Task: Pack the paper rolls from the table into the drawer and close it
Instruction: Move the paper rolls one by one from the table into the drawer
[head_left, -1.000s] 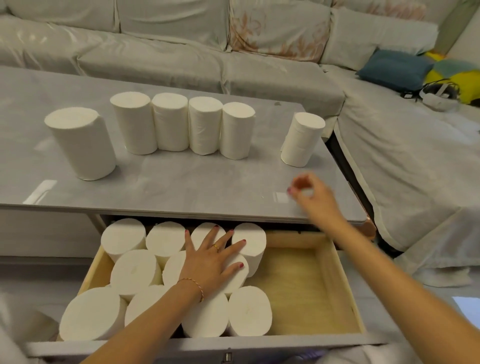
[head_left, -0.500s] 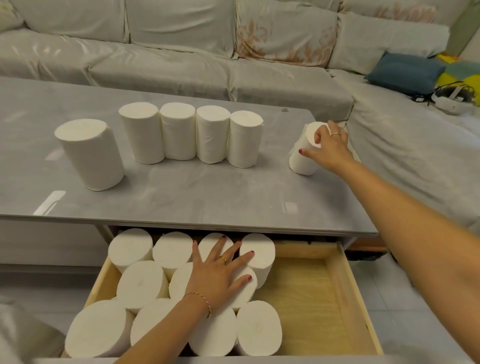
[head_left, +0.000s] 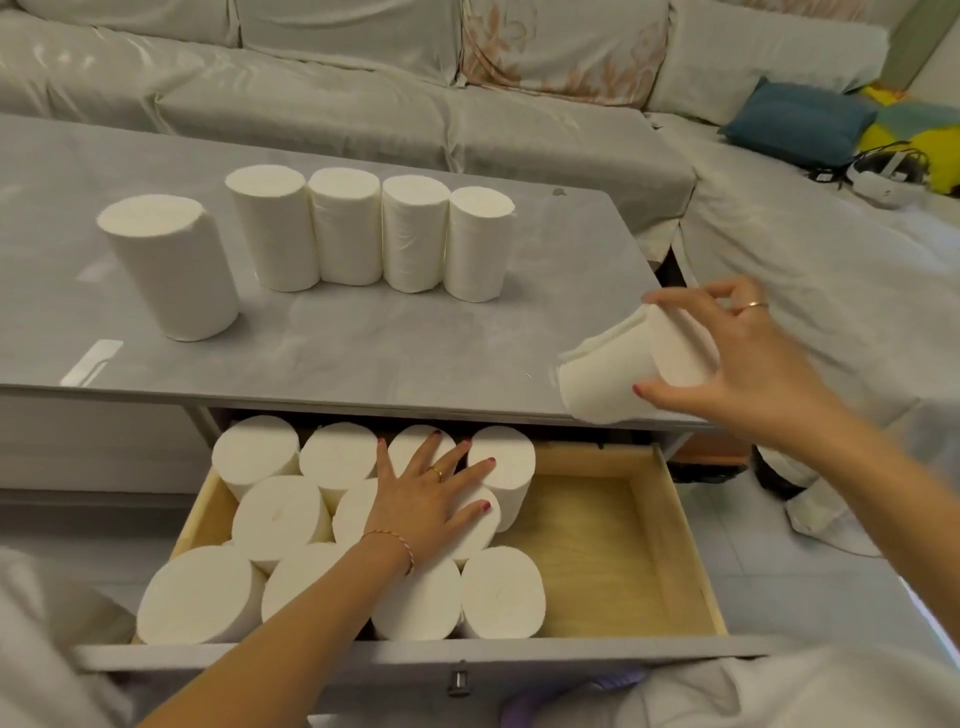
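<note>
My right hand (head_left: 748, 358) is shut on a white paper roll (head_left: 608, 379), which it holds tilted in the air over the table's front right corner. Flat on the packed rolls (head_left: 280, 519) in the left part of the open wooden drawer (head_left: 613, 545) lies my left hand (head_left: 431, 499), fingers spread. Several more white rolls stand upright on the grey table (head_left: 363, 353): a row of them (head_left: 363, 228) at the back and a single one (head_left: 166, 265) at the left.
The drawer's right part shows bare wood. A grey drawer front with a small knob (head_left: 458, 680) is nearest me. A grey sofa (head_left: 363, 104) wraps around behind and to the right, with a blue cushion (head_left: 800, 124) and a white headset (head_left: 883, 176).
My right hand reached to the lone roll at the table's right edge, took hold of it, and has lifted it toward me, tilted. My left hand stayed on the rolls in the drawer.
</note>
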